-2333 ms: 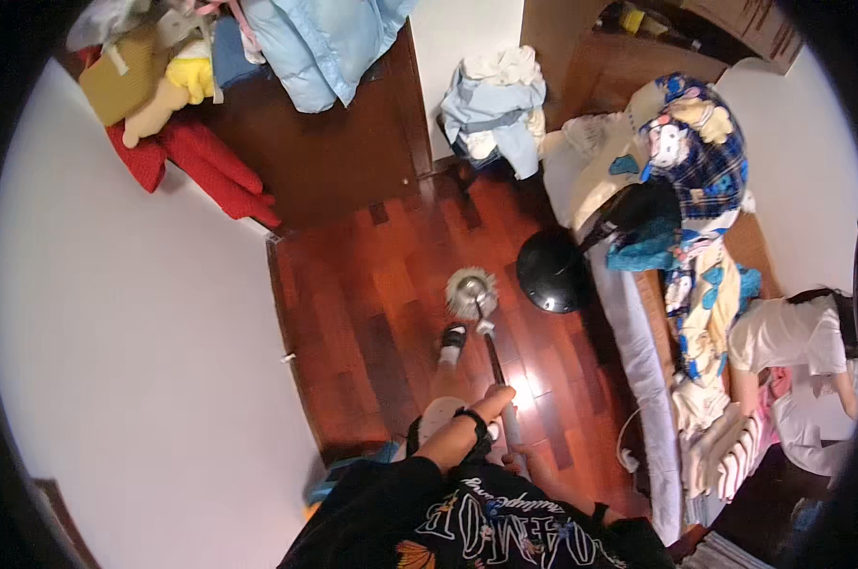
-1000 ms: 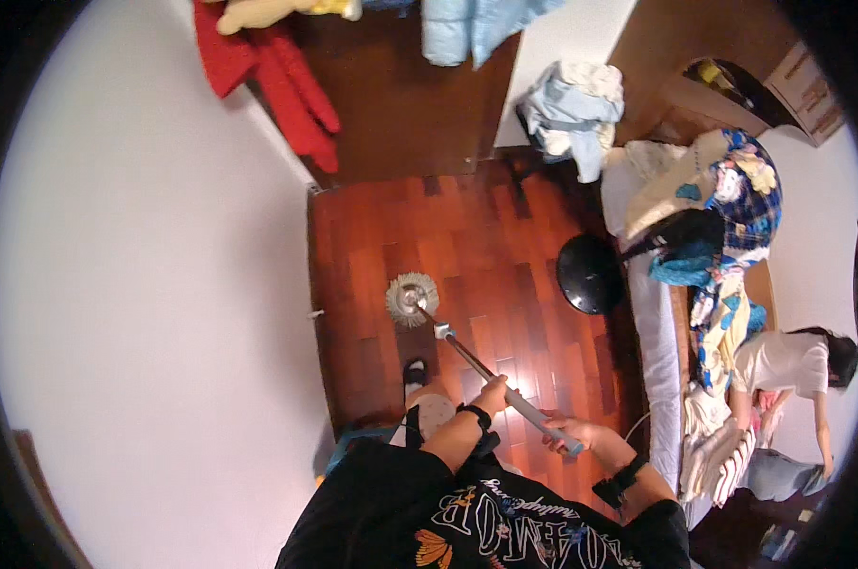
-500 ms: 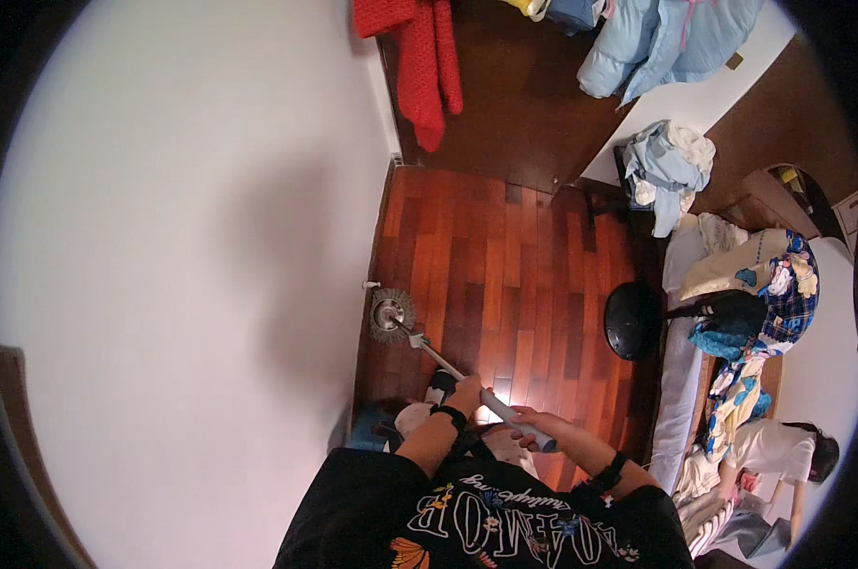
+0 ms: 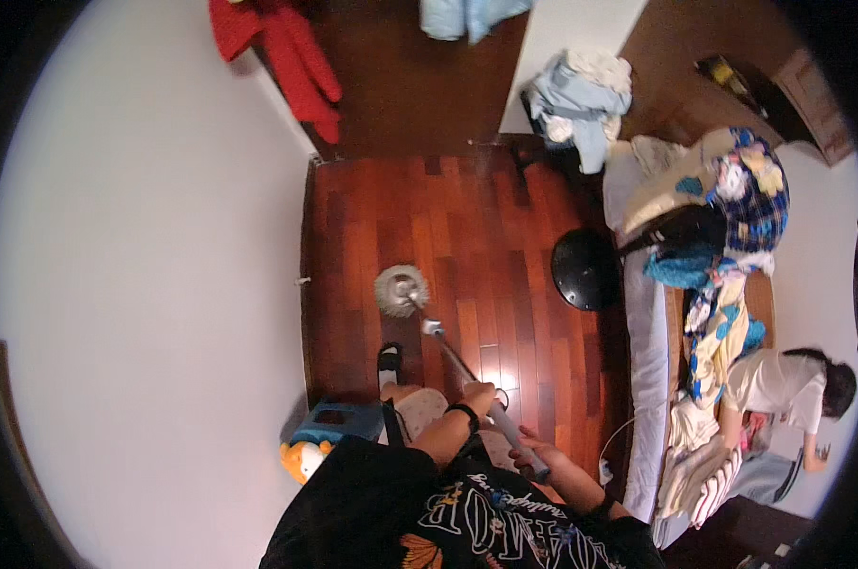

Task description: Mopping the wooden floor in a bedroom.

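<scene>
Both my hands are closed around the grey handle of a mop (image 4: 456,356). My left hand (image 4: 482,398) grips it partway down the pole, and my right hand (image 4: 537,455) holds it close to the top end. The round, shaggy grey mop head (image 4: 402,290) lies on the reddish-brown wooden floor (image 4: 467,247), ahead and to the left of my feet. A gap of floor separates the mop head from the white wall on the left. One of my feet, in a dark slipper (image 4: 389,358), shows just below the mop head.
A blue stool (image 4: 339,423) and an orange-and-white plush toy (image 4: 306,460) are by the left wall (image 4: 164,237). On the right are a round black stool (image 4: 584,269) and a bed (image 4: 644,379) heaped with clothes, where another person (image 4: 780,384) leans over. A red knitted garment (image 4: 292,62) hangs ahead.
The mop head has moved away from the left wall, rightward onto the floor. Both my hands stay on the handle. My view has shifted, showing more of the blue stool and the plush toy.
</scene>
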The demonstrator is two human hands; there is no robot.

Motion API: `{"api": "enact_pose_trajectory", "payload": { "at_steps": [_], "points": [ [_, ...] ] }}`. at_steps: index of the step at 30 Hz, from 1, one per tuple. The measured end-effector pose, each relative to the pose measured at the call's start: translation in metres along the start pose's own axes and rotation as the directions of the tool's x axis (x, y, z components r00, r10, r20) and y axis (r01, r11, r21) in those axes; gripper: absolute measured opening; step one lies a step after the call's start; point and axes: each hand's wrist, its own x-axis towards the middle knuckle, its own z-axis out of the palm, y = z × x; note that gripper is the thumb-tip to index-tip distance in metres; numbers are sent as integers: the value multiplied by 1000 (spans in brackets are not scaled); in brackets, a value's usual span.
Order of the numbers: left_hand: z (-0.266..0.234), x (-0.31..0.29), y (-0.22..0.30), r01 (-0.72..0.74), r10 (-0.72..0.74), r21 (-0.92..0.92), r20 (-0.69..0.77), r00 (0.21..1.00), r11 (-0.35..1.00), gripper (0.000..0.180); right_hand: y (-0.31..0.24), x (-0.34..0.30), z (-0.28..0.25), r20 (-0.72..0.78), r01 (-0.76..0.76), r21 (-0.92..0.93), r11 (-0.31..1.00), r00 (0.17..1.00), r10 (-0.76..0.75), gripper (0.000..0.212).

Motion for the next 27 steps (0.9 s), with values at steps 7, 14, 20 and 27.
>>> {"api": "enact_pose_trajectory", "payload": {
  "at_steps": [7,14,20,27],
  "points": [
    [169,38,-94,66,-71,421,-3,997,905,18,4,-97,-106,58,213,41,976,975,-215,49],
    [219,8,-82,110,-147,375,72,986,921,40,-9,-100,-139,-47,185,84,979,982,-182,51],
    [190,-14,-78,16,-46,196,148,988,981,33,-3,-90,-126,-274,116,-219,969,946,-176,43],
    [60,-51,-42,67,-18,-317,153,988,946,35,11,-76,-15,-158,-44,-383,923,987,-18,42]
  ]
}}
